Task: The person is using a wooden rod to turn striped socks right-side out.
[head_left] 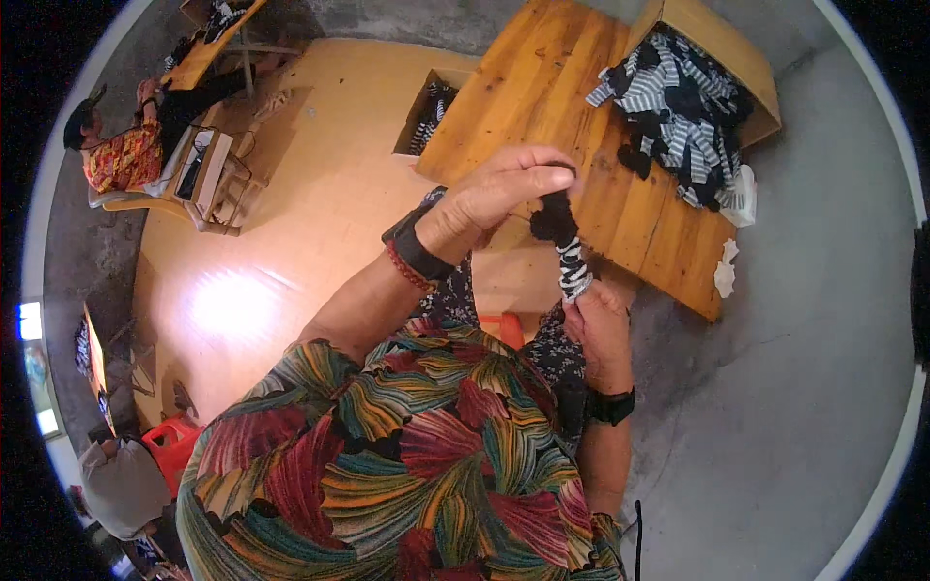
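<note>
Between my hands is a small knitted piece (554, 221), black at the upper end and black-and-white striped at the lower. Whether it is a sock or a glove I cannot tell. My left hand (509, 184) grips the black end, thumb pressed against the fingers. Lower and to the right, my right hand (601, 324) pinches the striped end. The piece hangs slightly bunched, held in the air in front of the wooden table (542, 87). On the table's far right lies a heap of grey, white and black striped knitted pieces (678, 107), spilling from a tipped cardboard box (756, 73).
A white plastic basket (742, 197) and a crumpled white scrap (725, 269) lie at the table's right edge. An open box (407, 126) with striped pieces stands on the floor left of the table. One person (126, 155) sits far left; another (124, 489) is lower left, by a red stool (174, 447).
</note>
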Demonstrator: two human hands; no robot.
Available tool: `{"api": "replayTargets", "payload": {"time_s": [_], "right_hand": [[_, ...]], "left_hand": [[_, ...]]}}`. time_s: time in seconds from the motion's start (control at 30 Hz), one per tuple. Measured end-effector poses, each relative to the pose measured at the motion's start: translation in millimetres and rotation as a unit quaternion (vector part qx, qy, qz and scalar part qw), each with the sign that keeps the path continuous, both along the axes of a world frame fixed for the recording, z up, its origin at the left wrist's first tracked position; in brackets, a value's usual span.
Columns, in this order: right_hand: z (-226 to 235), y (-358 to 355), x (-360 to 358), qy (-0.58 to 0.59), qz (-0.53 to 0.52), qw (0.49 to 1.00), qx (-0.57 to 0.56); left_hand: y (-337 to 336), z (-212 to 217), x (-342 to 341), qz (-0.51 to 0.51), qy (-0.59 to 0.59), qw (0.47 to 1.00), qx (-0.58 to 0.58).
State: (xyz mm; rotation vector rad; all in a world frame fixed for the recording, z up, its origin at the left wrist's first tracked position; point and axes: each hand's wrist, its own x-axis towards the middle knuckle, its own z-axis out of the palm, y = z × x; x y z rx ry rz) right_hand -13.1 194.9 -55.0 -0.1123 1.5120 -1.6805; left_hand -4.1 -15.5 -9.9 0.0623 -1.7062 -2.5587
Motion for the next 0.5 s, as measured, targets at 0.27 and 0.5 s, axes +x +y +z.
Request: {"api": "replayTargets", "payload": {"time_s": [0.27,0.5], "right_hand": [[0.9,-24.8,17.6,0.022,-0.087,0.991,-0.099],[16.5,-41.6,28.3,-0.086,-0.044,0.966,-0.240]], "left_hand": [[41.0,-0.2,-7.8,0.160,0.059,0.978,0.123],[42.9,17.9,1.5,0.148,0.094,0.980,0.099]]}}
